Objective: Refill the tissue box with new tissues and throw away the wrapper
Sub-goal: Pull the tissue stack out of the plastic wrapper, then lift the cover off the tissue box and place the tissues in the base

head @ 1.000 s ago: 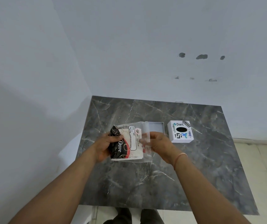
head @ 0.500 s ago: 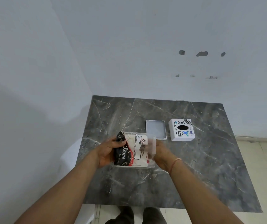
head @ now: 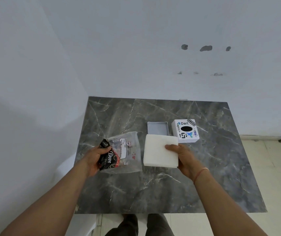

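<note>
Two hands over table (head: 221, 176). Left hand (head: 94, 158) grips wrapper (head: 122, 152), now empty, at left. Right hand (head: 183, 158) holds tissues (head: 158, 150), thumb on top. Tray (head: 157, 128) just beyond tissues; box (head: 185, 131) right of tray.

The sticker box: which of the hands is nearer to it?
Right. The right hand, holding the tissues, is just in front of the sticker box; the left hand, holding the wrapper, is far left.
</note>
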